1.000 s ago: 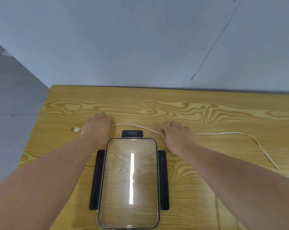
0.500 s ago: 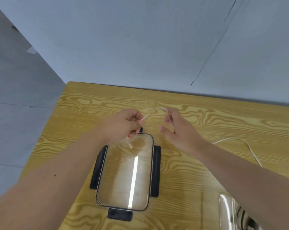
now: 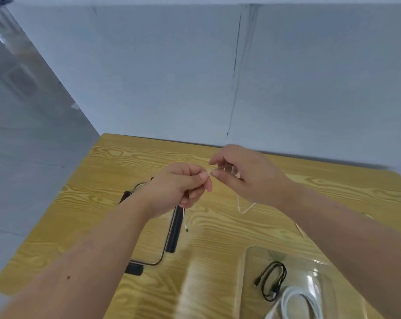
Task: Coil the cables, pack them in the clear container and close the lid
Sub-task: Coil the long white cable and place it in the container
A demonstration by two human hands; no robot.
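Both hands are raised above the wooden table, holding a thin white cable. My left hand pinches it near one end, and the plug end dangles below the fist. My right hand pinches the cable close beside the left thumb, with a loop hanging under the palm. The clear lid with black clips lies flat under my left forearm. The clear container sits at the lower right, holding a coiled black cable and a coiled white cable.
A grey wall rises right behind the table's far edge. The table's left edge drops to a grey floor. The rest of the white cable trails out of sight behind my right forearm.
My hands have lifted the cable higher and come together until the fingertips almost touch. The view has swung left and down, bringing the clear container with its coiled cables into sight.
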